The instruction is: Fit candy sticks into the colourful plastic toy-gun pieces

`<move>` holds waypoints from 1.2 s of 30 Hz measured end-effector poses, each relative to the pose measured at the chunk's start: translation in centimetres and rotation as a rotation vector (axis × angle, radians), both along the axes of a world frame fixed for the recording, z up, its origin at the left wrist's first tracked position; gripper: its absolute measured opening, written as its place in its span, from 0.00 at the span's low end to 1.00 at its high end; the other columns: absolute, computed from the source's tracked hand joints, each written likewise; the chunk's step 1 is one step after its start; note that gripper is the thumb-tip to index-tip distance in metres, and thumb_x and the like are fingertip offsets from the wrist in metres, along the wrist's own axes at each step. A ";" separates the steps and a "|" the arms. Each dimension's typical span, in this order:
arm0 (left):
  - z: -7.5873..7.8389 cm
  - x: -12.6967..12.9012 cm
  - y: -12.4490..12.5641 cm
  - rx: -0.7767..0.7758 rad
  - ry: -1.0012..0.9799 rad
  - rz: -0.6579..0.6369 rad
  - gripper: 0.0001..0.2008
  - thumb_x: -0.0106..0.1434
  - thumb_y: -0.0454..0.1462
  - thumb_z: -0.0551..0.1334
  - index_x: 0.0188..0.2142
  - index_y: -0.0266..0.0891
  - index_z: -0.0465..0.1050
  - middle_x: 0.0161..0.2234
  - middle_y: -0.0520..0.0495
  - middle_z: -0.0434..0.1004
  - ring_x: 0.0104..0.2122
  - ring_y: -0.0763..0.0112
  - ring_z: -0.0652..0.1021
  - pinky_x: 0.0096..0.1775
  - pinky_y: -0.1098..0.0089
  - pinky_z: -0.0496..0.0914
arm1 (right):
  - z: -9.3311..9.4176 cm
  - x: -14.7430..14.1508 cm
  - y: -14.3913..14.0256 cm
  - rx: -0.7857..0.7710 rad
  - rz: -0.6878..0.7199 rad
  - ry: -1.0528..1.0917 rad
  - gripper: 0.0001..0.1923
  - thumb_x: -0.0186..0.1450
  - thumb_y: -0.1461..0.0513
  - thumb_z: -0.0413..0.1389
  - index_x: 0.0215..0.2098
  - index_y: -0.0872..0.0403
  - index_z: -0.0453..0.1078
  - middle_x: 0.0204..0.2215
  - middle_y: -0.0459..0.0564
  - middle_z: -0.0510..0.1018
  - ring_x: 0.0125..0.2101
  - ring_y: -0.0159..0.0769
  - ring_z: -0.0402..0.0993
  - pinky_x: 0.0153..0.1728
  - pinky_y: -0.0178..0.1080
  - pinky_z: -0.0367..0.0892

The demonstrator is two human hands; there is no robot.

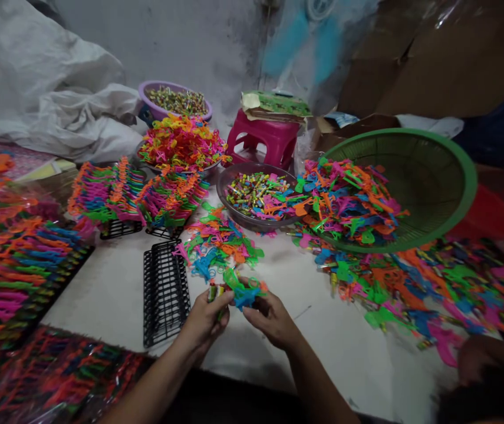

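Note:
My left hand [207, 321] is closed around a few small shiny printed tubes [212, 291], their ends poking up by the thumb. Beside it, my right hand [274, 320] grips bright plastic toy pieces [246, 294], blue and green with a bit of orange. The hands almost meet above the white table, and the left thumb reaches the pieces; finer details there are hidden by the fingers. Just beyond lies a loose pile of coloured plastic pieces [220, 238]. A black grid rack [166, 294] stands left of my left hand.
Behind are a clear bowl of tubes [252, 219], a heaped bowl of orange and pink pieces [183, 144] and a purple basin [143, 91]. A green basket [468, 171] spills pieces rightward. Filled racks [26, 265] stand left. Another person's arm [481, 356] shows lower right.

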State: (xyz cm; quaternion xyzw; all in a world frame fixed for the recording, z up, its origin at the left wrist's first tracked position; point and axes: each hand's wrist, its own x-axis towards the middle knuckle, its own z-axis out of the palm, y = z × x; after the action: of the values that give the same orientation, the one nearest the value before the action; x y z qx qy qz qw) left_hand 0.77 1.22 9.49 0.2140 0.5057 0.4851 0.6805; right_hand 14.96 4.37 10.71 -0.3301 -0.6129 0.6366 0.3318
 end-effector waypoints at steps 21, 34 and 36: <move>-0.5 0.7 -0.6 0.068 0.068 -0.043 0.17 0.50 0.45 0.63 0.35 0.35 0.67 0.21 0.53 0.71 0.11 0.84 0.61 0.12 0.80 0.49 | -1.5 -1.6 -0.4 -0.018 -0.494 0.028 0.11 0.59 0.56 0.52 0.33 0.55 0.67 0.25 0.45 0.71 0.27 0.31 0.66 0.31 0.34 0.63; -0.8 1.1 -1.0 0.088 0.138 -0.021 0.14 0.49 0.43 0.64 0.29 0.36 0.67 0.13 0.58 0.63 0.12 0.83 0.63 0.15 0.80 0.53 | -2.7 -3.0 -1.5 0.076 -0.519 -0.132 0.11 0.61 0.55 0.48 0.36 0.55 0.63 0.29 0.47 0.72 0.30 0.32 0.68 0.34 0.35 0.63; -0.6 1.2 -1.0 0.078 0.151 -0.067 0.14 0.49 0.44 0.64 0.30 0.36 0.67 0.13 0.58 0.64 0.11 0.84 0.61 0.14 0.80 0.51 | -2.5 -2.7 -1.2 0.082 -0.519 -0.151 0.12 0.61 0.54 0.48 0.34 0.55 0.63 0.28 0.46 0.72 0.29 0.33 0.68 0.32 0.35 0.63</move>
State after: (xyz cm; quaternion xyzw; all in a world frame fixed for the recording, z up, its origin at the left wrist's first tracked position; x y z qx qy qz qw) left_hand 1.98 0.23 8.86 0.2931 0.5291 0.4640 0.6472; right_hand 12.23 3.18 8.18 -0.5090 -0.5561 0.4783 0.4505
